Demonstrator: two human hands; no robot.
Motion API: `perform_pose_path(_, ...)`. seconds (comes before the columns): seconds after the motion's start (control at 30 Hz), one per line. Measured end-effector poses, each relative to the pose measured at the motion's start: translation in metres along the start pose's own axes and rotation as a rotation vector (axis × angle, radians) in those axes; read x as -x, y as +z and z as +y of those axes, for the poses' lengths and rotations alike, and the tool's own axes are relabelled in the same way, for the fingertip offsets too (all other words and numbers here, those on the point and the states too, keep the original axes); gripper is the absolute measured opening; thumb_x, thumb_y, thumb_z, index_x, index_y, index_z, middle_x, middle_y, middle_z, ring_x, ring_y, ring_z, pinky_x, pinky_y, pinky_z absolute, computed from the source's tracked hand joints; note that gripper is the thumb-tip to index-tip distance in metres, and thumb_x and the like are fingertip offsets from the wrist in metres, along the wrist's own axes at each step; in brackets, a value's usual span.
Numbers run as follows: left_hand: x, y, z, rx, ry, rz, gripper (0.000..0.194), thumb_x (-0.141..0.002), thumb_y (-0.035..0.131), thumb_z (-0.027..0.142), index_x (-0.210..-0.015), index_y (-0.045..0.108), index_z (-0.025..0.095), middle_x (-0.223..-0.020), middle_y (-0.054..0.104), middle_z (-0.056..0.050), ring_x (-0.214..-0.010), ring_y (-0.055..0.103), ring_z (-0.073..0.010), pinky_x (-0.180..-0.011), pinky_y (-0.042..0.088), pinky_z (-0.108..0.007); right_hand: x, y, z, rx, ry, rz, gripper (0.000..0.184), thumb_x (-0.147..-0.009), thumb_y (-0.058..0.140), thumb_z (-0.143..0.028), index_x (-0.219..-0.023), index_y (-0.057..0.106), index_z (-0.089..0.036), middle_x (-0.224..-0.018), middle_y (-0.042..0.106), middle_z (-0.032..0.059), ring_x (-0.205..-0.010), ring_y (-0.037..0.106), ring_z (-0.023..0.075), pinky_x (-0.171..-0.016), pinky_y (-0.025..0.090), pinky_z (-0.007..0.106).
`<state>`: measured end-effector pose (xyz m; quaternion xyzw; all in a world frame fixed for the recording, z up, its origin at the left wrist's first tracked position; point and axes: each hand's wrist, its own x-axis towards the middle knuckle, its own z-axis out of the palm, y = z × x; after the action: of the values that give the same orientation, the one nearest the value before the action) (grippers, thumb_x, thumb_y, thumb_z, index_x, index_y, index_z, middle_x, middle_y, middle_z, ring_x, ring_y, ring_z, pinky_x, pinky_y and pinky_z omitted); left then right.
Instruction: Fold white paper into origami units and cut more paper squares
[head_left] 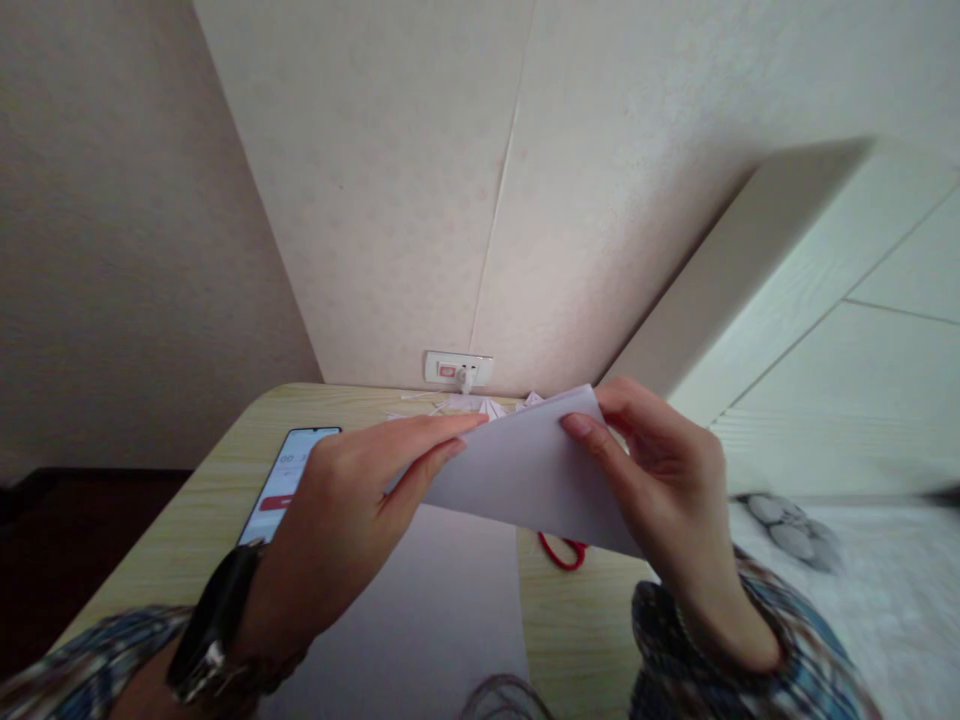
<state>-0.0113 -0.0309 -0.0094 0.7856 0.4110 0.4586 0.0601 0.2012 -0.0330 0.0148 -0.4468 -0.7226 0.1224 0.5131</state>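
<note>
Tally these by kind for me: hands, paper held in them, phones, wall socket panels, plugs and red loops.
Hands: 2, left hand and right hand
Held paper: 1
Phone: 1
Wall socket panel: 1
Plug: 1
Red loop, partly hidden: 1
Total: 7

This looks like a room in a home, most likely a bedroom. The walls (390, 190) carry pale wallpaper with a faint mottled pattern and a visible seam, and a household socket plate (445, 371) with a white plug (466, 379) in it sits low on one of them. A small table (199, 525) with light wood grain and a rounded corner stands against that wall, a phone (274, 485) lying on it. To the right is white panelled furniture, perhaps a headboard (817, 270), beside a soft white cover (892, 590) with a grey paw-like patch (791, 530). Dark flooring (82, 545) shows at the left.
</note>
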Motion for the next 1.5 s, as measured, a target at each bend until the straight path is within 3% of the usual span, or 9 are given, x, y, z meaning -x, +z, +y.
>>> perform_pose_path(0.13, 0.003, 0.002, -0.001, -0.023, 0.031, 0.006, 0.023, -0.095, 0.055, 0.022, -0.099, 0.076, 0.029, -0.103, 0.083, 0.005, -0.084, 0.079, -0.0171, -0.077, 0.061, -0.022, 0.001, 0.0, 0.0, -0.005, -0.024, -0.007, 0.014, -0.089, 0.063, -0.016, -0.078, 0.069, -0.021, -0.073, 0.067, -0.0006, -0.067, 0.061, 0.0158, -0.059, 0.046, 0.026)
perform_pose_path(0.43, 0.004, 0.007, -0.002, -0.025, 0.082, -0.012, 0.025, -0.096, 0.053, 0.017, -0.11, 0.074, 0.017, -0.113, 0.081, -0.006, -0.098, 0.078, -0.0167, -0.09, 0.057, -0.02, -0.001, -0.001, 0.0, 0.016, -0.012, -0.046, 0.015, -0.091, 0.061, -0.016, -0.078, 0.066, -0.021, -0.073, 0.066, -0.0009, -0.067, 0.06, 0.0154, -0.059, 0.044, 0.026)
perform_pose_path(0.67, 0.004, 0.008, -0.006, -0.025, 0.099, -0.049, 0.031, -0.092, 0.051, 0.005, -0.11, 0.074, 0.015, -0.109, 0.082, -0.004, -0.096, 0.078, -0.0152, -0.087, 0.057, -0.017, -0.002, 0.002, 0.001, -0.007, -0.03, -0.049, 0.014, -0.091, 0.061, -0.014, -0.08, 0.067, -0.021, -0.075, 0.067, -0.0011, -0.069, 0.061, 0.0149, -0.061, 0.044, 0.026)
perform_pose_path(0.9, 0.002, 0.006, -0.009, -0.019, 0.109, -0.067, 0.031, -0.094, 0.048, 0.006, -0.108, 0.075, 0.014, -0.107, 0.082, -0.004, -0.094, 0.078, -0.0148, -0.087, 0.057, -0.017, -0.003, 0.002, 0.006, -0.05, 0.035, -0.09, 0.013, -0.089, 0.063, -0.016, -0.077, 0.068, -0.02, -0.073, 0.067, -0.0039, -0.07, 0.06, 0.0117, -0.063, 0.042, 0.022)
perform_pose_path(1.07, 0.002, 0.001, -0.013, 0.034, 0.103, -0.096, 0.035, -0.092, 0.047, 0.004, -0.108, 0.075, 0.018, -0.112, 0.081, -0.003, -0.098, 0.077, -0.0176, -0.091, 0.057, -0.021, -0.005, 0.005, 0.009, -0.073, 0.075, -0.104, 0.014, -0.089, 0.064, -0.018, -0.076, 0.069, -0.02, -0.075, 0.068, -0.0036, -0.071, 0.06, 0.012, -0.063, 0.041, 0.023)
perform_pose_path(1.23, -0.001, -0.005, -0.018, 0.081, 0.089, -0.149, 0.026, -0.095, 0.054, 0.015, -0.103, 0.078, 0.023, -0.103, 0.083, 0.001, -0.091, 0.078, -0.0175, -0.086, 0.059, -0.021, -0.004, 0.009, 0.01, -0.098, 0.048, -0.111, 0.015, -0.09, 0.064, -0.018, -0.076, 0.069, -0.02, -0.072, 0.065, -0.0045, -0.069, 0.058, 0.0112, -0.061, 0.04, 0.022)
perform_pose_path(1.4, -0.008, -0.013, -0.023, 0.165, 0.003, -0.193, 0.018, -0.092, 0.065, 0.028, -0.106, 0.077, 0.026, -0.106, 0.082, 0.001, -0.099, 0.075, -0.0191, -0.091, 0.057, -0.027, -0.011, 0.013, 0.018, -0.113, -0.082, -0.326, 0.014, -0.093, 0.064, -0.015, -0.08, 0.067, -0.021, -0.08, 0.067, -0.0026, -0.076, 0.061, 0.0129, -0.068, 0.044, 0.023)
perform_pose_path(1.5, -0.01, -0.013, -0.025, 0.318, -0.062, -0.304, 0.034, -0.087, 0.072, 0.033, -0.121, 0.069, 0.027, -0.126, 0.075, -0.001, -0.116, 0.067, -0.0197, -0.096, 0.054, -0.029, -0.02, 0.012, 0.02, -0.119, -0.177, -0.565, 0.013, -0.095, 0.062, -0.013, -0.085, 0.067, -0.02, -0.087, 0.068, -0.0001, -0.083, 0.063, 0.0143, -0.075, 0.046, 0.025)
